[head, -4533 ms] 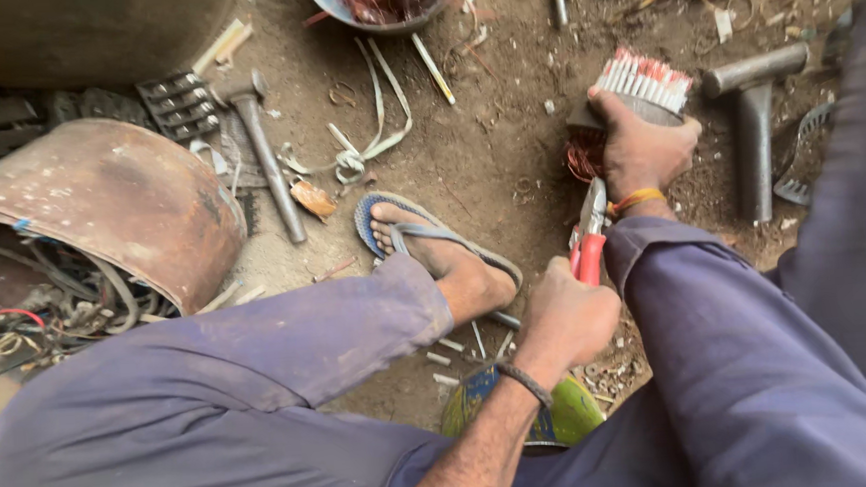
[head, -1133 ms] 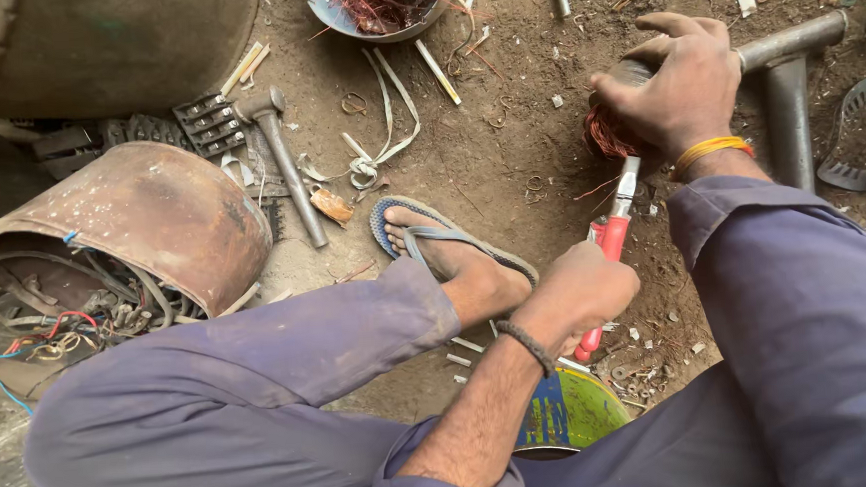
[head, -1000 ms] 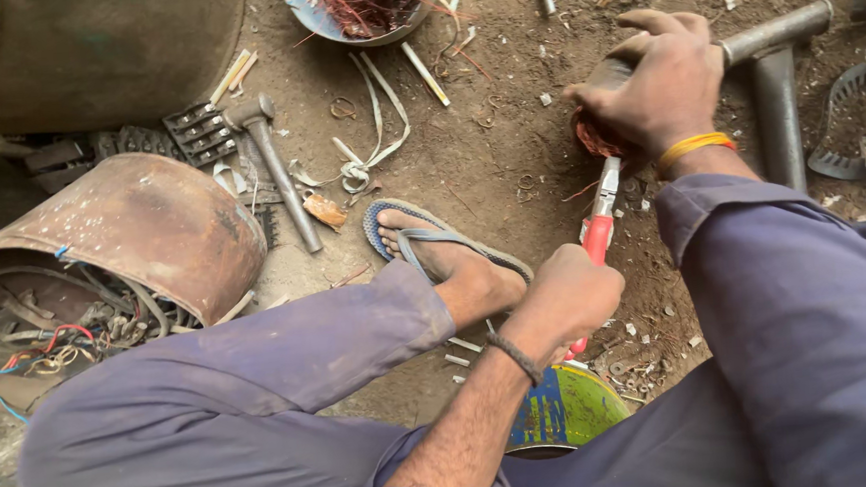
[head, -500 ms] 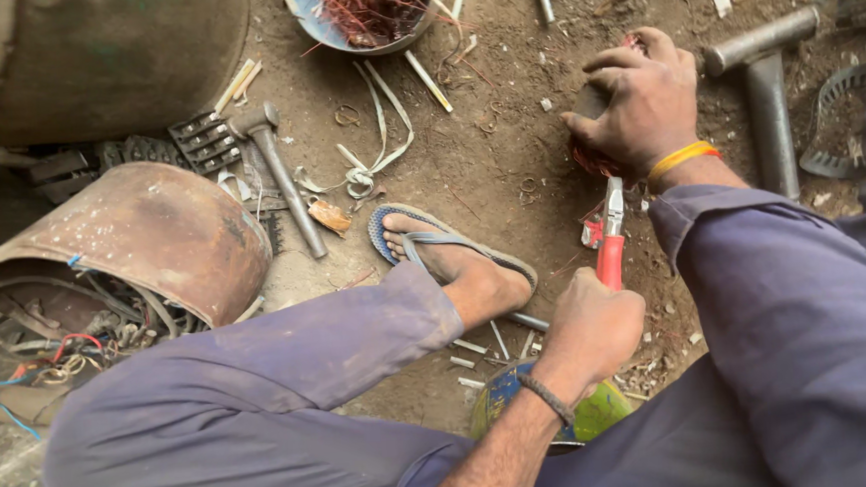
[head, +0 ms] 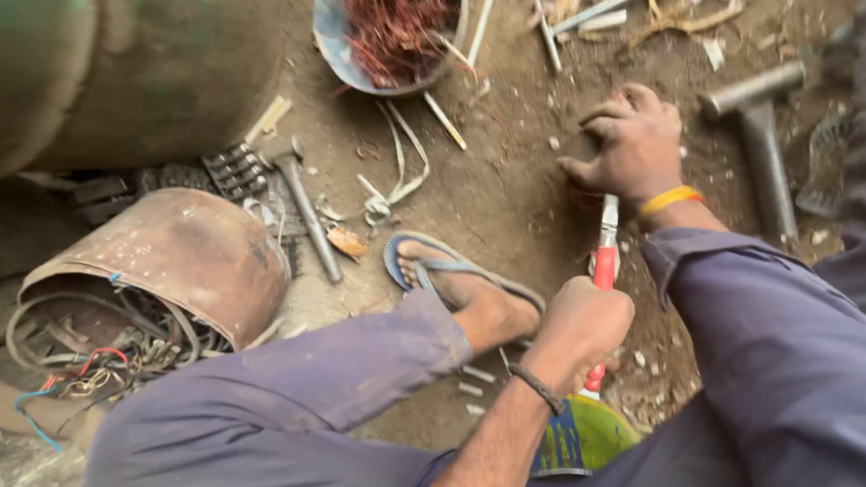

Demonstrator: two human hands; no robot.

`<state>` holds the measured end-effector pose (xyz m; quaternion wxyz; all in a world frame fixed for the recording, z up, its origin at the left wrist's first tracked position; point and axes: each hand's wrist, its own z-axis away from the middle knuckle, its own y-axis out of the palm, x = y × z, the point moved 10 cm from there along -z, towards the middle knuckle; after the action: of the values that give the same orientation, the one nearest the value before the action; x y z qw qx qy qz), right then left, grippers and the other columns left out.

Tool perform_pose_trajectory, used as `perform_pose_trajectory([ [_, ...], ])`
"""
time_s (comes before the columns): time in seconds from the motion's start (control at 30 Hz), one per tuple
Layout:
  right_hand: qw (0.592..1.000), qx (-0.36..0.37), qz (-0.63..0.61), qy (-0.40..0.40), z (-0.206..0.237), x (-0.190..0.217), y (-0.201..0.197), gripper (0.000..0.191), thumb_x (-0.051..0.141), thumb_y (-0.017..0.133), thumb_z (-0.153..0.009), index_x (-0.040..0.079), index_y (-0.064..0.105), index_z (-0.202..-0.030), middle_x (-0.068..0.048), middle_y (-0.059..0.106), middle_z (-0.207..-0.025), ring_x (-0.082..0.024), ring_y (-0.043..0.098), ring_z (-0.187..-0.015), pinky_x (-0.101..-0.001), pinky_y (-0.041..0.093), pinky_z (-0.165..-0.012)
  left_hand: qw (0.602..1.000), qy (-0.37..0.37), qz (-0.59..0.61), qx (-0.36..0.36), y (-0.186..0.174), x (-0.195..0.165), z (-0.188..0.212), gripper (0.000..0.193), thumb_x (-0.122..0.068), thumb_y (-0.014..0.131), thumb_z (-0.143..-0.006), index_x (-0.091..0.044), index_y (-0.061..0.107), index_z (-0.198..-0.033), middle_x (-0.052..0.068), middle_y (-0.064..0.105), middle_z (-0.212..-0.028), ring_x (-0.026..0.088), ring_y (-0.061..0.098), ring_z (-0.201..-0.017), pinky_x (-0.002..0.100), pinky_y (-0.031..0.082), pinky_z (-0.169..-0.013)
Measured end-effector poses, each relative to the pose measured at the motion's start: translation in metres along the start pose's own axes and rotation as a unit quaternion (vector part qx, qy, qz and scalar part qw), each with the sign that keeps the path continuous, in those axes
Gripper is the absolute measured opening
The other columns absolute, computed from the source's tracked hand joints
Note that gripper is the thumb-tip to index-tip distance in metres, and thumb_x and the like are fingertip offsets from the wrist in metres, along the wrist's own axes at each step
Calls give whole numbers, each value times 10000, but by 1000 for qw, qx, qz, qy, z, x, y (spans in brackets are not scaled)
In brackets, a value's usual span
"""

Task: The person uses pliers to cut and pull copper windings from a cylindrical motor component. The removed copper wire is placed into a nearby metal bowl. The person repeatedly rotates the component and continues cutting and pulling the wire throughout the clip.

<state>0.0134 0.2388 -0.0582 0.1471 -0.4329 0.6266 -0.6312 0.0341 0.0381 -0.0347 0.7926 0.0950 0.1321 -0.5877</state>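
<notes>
A dented metal bowl at the top of the view is filled with tangled copper wire, while a rusty cylindrical motor housing, lying on its side at the left, is packed with dark wire coils. The red-handled pliers are gripped by the left hand, its fingers curled tightly round the handles, just beside the sandalled foot. The right hand is pressed palm-down on the dirt, fingers bent and slightly spread over something reddish that is almost wholly hidden. The plier jaws are covered by that hand, and a green and blue object below is partly cut off by the sleeves.
</notes>
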Motion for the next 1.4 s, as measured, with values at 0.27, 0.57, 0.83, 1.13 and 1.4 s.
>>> perform_pose_trajectory([
  [0.27, 999, 15, -26, 41, -10, -7, -3, 506, 575, 915, -667, 193, 817, -983, 75, 744, -1120, -292, 547, -1296, -466, 418, -978, 998, -41, -6, 40, -8, -3, -15, 190, -126, 541, -789, 35, 603, -870, 119, 538, -634, 228, 514, -434, 422, 342, -349],
  [0.57, 999, -24, -25, 14, 0, -2, 5, 451, 524, 901, -708, 179, 813, -985, 23, 737, -1107, -330, 554, -1295, -486, 426, -990, 990, 57, -94, -92, -15, 9, 24, 366, -191, 647, -772, 78, 599, -1016, 240, 679, -902, 359, 709, -884, 457, 552, -761],
  [0.83, 999, 0, -39, 3, -7, -2, -12, 477, 548, 895, -708, 155, 820, -967, 16, 765, -1111, -339, 590, -1251, -470, 443, -988, 999, -17, -28, -26, 3, 26, 57, 345, -153, 581, -792, 143, 626, -962, 318, 670, -866, 479, 685, -827, 570, 503, -676],
  [1.13, 985, 38, -158, 63, -17, -23, 4, 498, 418, 927, -841, -15, 780, -1040, -146, 766, -1080, -236, 745, -955, -342, 592, -949, 986, 119, 30, -117, -98, 57, 114, 174, -98, 612, -772, 21, 622, -899, 115, 613, -751, 250, 616, -663, 409, 475, -549],
  [1.4, 984, -41, -131, 113, -24, -26, -20, 447, 453, 893, -801, 27, 785, -879, -92, 753, -1251, -302, 688, -1116, -387, 527, -1009, 968, 204, 111, -90, -205, -109, -14, 135, -80, 660, -789, 27, 585, -825, 93, 542, -651, 213, 560, -483, 373, 469, -430],
])
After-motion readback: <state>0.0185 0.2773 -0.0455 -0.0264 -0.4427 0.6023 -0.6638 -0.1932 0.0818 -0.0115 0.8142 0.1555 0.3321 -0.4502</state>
